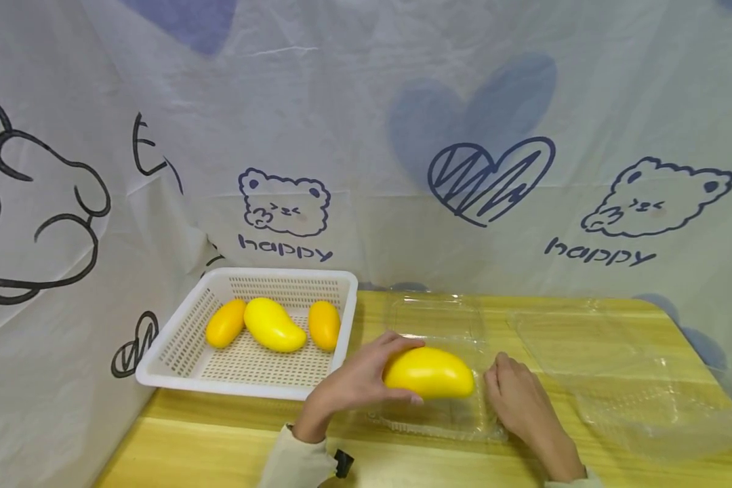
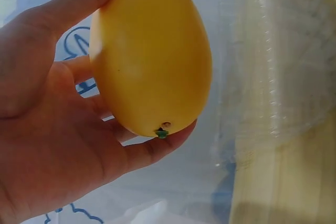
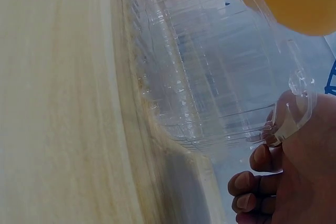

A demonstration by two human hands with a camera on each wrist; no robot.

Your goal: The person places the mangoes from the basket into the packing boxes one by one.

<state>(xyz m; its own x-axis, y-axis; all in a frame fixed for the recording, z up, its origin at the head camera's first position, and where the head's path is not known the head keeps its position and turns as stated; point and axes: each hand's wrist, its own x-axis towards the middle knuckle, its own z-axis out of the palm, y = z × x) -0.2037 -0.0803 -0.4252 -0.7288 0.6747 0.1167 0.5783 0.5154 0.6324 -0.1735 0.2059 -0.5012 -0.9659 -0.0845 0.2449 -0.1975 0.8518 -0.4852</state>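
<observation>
My left hand [image 1: 366,376] holds a yellow mango [image 1: 430,373], thumb on one side and fingers around the other. In the left wrist view the mango's blunt end [image 2: 152,66] shows a small green stem. It hangs over an opened clear plastic clamshell box [image 1: 427,420] on the table, with the lid [image 1: 433,317] folded back. My right hand [image 1: 518,396] pinches the box's right rim; in the right wrist view the clear corner [image 3: 294,124] lies between thumb and curled fingers.
A white perforated basket [image 1: 238,390] at the left contains a larger yellow mango [image 1: 273,325] and two smaller orange-yellow ones [image 1: 226,324]. Another clear plastic box [image 1: 659,407] lies opened on the right. Printed cloth [image 1: 366,135] hangs behind the wooden table [image 1: 219,440].
</observation>
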